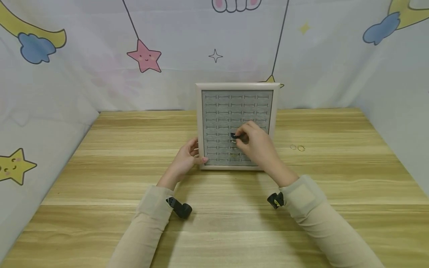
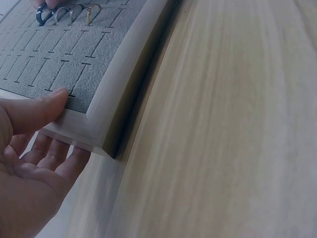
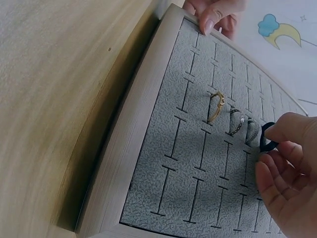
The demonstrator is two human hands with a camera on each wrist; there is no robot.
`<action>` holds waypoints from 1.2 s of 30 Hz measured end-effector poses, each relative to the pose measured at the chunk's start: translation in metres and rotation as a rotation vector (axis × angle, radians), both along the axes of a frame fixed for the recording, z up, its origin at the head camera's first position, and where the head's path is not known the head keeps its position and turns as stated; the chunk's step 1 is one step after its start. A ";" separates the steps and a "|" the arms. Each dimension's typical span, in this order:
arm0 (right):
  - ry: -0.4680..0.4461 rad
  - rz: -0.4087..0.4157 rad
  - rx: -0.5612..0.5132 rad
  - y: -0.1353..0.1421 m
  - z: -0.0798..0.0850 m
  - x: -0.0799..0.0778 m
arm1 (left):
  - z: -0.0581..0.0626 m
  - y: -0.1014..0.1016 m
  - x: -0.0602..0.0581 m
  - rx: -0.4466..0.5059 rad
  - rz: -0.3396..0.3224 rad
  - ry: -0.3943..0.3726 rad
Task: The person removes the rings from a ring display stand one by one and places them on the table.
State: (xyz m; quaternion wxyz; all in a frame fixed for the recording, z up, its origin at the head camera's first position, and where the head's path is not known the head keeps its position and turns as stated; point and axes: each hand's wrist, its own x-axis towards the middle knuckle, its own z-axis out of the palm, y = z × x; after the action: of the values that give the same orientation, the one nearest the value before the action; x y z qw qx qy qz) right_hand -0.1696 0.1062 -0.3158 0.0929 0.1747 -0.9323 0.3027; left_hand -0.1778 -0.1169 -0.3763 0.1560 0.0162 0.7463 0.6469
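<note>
A ring display board (image 1: 238, 86) with a pale frame and grey slotted padding stands upright on the table. My left hand (image 1: 183, 158) grips its lower left edge, thumb on the front and the other fingers behind. With thumb and forefinger, my right hand (image 1: 258, 143) pinches a black ring (image 3: 263, 142) at the padding, near the board's middle. How deep that ring sits in its slot I cannot tell. Below it, in the same column, sit a silver ring (image 3: 253, 131), a dark patterned silver ring (image 3: 237, 122) and a gold ring (image 3: 217, 107).
Right of the board, a thin silver-coloured ring (image 1: 293, 147) and a gold-coloured ring (image 1: 301, 148) lie on the wooden table (image 1: 221, 230). Behind the table hangs a white cloth (image 1: 181, 41) printed with stars and clouds.
</note>
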 end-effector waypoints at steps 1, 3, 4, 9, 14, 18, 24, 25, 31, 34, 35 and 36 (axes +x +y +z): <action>0.004 0.004 -0.004 0.000 0.000 0.000 | 0.000 0.000 0.000 0.003 0.000 0.000; 0.006 0.009 -0.015 0.001 0.000 0.000 | 0.000 0.000 0.000 0.005 -0.001 0.000; 0.006 0.011 -0.020 0.001 -0.001 -0.001 | 0.000 0.000 0.000 0.006 0.000 0.001; -0.011 0.021 -0.045 0.002 -0.001 -0.002 | 0.000 0.000 0.001 0.003 -0.003 0.004; -0.083 0.040 -0.105 0.005 -0.001 -0.003 | -0.001 -0.001 0.001 0.002 -0.006 0.005; -0.176 0.053 -0.236 0.010 0.003 -0.006 | -0.001 -0.002 0.001 0.008 -0.005 0.004; -0.227 -0.013 -0.390 0.020 0.007 -0.011 | -0.001 -0.003 0.002 0.012 -0.005 0.000; -0.214 -0.033 -0.417 0.023 0.008 -0.012 | -0.001 -0.003 0.002 0.012 -0.005 0.000; -0.064 -0.127 -0.629 0.042 0.015 -0.013 | -0.002 -0.002 0.002 0.015 -0.008 -0.001; 0.021 -0.180 -0.726 0.053 0.017 -0.016 | -0.001 -0.002 0.003 0.014 -0.006 -0.003; 0.045 -0.197 -0.758 0.057 0.017 -0.017 | -0.001 -0.002 0.003 0.014 -0.005 -0.003; 0.064 -0.217 -0.785 0.061 0.016 -0.018 | -0.001 -0.001 0.003 0.014 -0.005 -0.003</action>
State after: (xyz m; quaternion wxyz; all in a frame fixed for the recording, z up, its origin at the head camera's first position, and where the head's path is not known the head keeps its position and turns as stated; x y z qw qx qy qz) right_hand -0.1880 0.1671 -0.2994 0.2130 0.0359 -0.7557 0.6183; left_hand -0.1747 -0.1182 -0.3771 0.1584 0.0181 0.7415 0.6517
